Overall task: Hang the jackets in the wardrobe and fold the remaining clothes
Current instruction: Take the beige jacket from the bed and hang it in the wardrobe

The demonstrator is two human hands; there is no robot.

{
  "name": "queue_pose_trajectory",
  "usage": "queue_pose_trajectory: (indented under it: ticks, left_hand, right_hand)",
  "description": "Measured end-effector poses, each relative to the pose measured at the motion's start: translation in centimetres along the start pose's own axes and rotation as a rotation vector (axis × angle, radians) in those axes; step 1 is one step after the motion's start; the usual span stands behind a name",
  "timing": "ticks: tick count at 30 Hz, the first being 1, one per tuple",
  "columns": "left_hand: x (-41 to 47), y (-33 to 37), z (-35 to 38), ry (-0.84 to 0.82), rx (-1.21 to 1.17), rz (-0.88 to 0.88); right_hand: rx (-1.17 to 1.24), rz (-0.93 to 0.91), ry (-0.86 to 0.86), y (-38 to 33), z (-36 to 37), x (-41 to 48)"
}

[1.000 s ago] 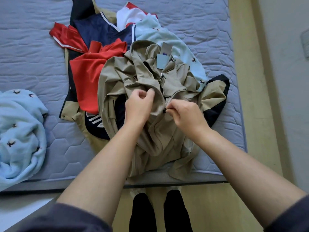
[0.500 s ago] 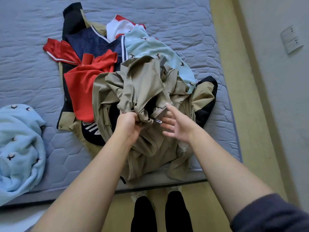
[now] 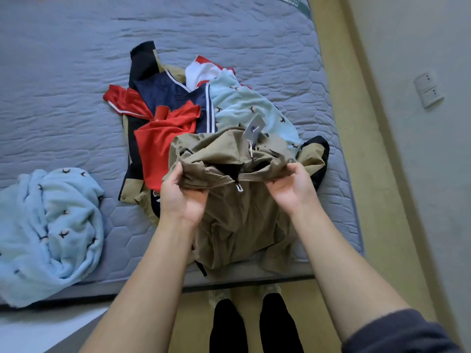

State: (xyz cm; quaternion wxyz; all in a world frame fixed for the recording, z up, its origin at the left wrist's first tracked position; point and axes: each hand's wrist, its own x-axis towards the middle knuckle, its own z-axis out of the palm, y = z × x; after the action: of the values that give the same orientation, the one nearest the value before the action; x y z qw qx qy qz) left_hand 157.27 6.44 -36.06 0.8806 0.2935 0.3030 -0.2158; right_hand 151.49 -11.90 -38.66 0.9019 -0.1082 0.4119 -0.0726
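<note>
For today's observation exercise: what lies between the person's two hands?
In the head view, the bunched collar of the tan jacket stretches from the left hand to the right hand, its silver zipper pull hanging about midway.

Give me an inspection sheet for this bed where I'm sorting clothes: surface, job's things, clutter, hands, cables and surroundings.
surface: grey quilted mattress, with clothes piled near its front edge.
job's things: tan jacket bunched at the front of the pile, zip pull at its front, paper tag above its collar. Behind it lie a red shirt, a navy garment, a light blue fleece and a tan-and-black jacket.
clutter: second light blue fleece bundled apart at the left.
hands: left hand and right hand each grip the tan jacket's top edge.
cables: nothing seen.
surroundings: yellowish floor; wall socket on the right.
</note>
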Motion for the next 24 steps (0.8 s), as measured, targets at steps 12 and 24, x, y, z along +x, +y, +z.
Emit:
queue_pose_trajectory:
  ticks: [12,24]
  left_hand:
    - [-17.1,4.6,6.0,0.070,-0.078,-0.094]
    - [-32.6,1.5,6.1,-0.049,-0.412,0.430]
  right_hand:
    - [-0.393,0.334,-0.154,-4.3,5.5,-18.7]
    - [-0.519,0.365,-0.543,-6.2,10.0,-27.8]
